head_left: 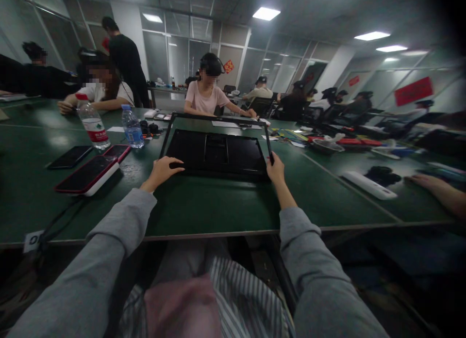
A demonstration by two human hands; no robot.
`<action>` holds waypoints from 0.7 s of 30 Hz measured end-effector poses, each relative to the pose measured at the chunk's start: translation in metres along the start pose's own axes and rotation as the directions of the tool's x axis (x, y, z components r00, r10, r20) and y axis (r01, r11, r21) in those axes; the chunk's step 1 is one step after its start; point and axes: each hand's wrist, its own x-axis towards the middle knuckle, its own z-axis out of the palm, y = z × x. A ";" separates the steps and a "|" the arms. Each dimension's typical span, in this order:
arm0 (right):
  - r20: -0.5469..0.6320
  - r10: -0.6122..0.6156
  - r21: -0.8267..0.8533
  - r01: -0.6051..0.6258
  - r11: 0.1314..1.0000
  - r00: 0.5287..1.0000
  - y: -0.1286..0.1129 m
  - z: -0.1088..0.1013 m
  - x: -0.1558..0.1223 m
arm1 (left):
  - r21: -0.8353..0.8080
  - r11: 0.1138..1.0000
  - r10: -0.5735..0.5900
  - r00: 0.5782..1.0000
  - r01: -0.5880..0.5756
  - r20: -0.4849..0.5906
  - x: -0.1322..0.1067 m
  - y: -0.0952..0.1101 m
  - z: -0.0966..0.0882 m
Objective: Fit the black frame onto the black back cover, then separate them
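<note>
A thin black rectangular frame [218, 118] is tilted up around a flat black panel [185, 149] with a raised rectangular part at its middle. The panel lies on the green table [218, 212]. My left hand [160, 174] is at the near left corner, thumb and fingers curved around the dark edge. Where exactly its fingers touch is hard to make out. On the opposite side, my right hand [275, 167] is closed around the frame's right bar.
Left of me are a red-capped bottle [92, 124], a blue-capped bottle [131, 129] and phones [85, 175]. A white power strip [369, 185] and another person's hand [425, 182] are to the right. Across the table sits a person in pink [206, 93], near scattered cables and tools.
</note>
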 end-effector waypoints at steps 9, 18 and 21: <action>0.020 0.071 -0.030 -0.071 0.997 0.997 0.015 0.008 -0.005 | 0.060 0.998 0.020 0.995 -0.026 0.096 0.001 -0.011 0.005; 0.070 0.161 0.056 -0.165 0.985 0.984 0.016 0.013 -0.011 | -0.020 0.999 -0.046 0.992 0.044 -0.115 0.002 -0.011 0.007; 0.081 0.192 0.054 -0.196 0.979 0.978 0.017 0.014 -0.011 | -0.151 0.974 -0.196 0.960 0.168 -0.198 0.008 -0.020 0.008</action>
